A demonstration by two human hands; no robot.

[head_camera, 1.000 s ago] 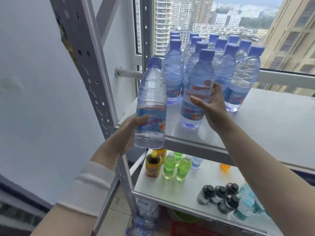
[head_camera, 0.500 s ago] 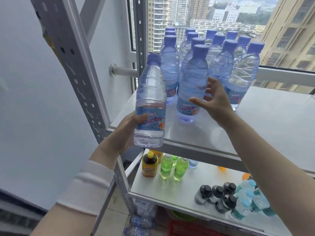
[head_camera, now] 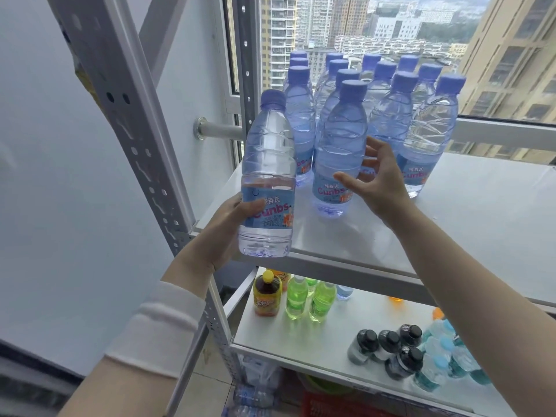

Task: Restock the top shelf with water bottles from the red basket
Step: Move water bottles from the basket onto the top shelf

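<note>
My left hand [head_camera: 221, 236] grips a clear water bottle [head_camera: 267, 176] with a purple cap and blue label, upright, at the front left corner of the white top shelf [head_camera: 451, 236]. Several matching bottles [head_camera: 391, 115] stand grouped at the shelf's back left by the window. The frontmost one [head_camera: 340, 152] stands alone ahead of the group. My right hand [head_camera: 383, 182] is beside it on the right, fingers spread and straight, thumb in front of its label. A bit of the red basket [head_camera: 331, 406] shows at the bottom, below the shelves.
The grey perforated upright post [head_camera: 141, 152] rises just left of the held bottle. The lower shelf [head_camera: 325, 335] carries a yellow-capped tea bottle [head_camera: 267, 294], green drinks [head_camera: 310, 299], and black-capped and teal bottles at the right. The right half of the top shelf is bare.
My right hand has opened off the frontmost shelf bottle, which now stands on its own, closer to the group. My left hand keeps its bottle in about the same place.
</note>
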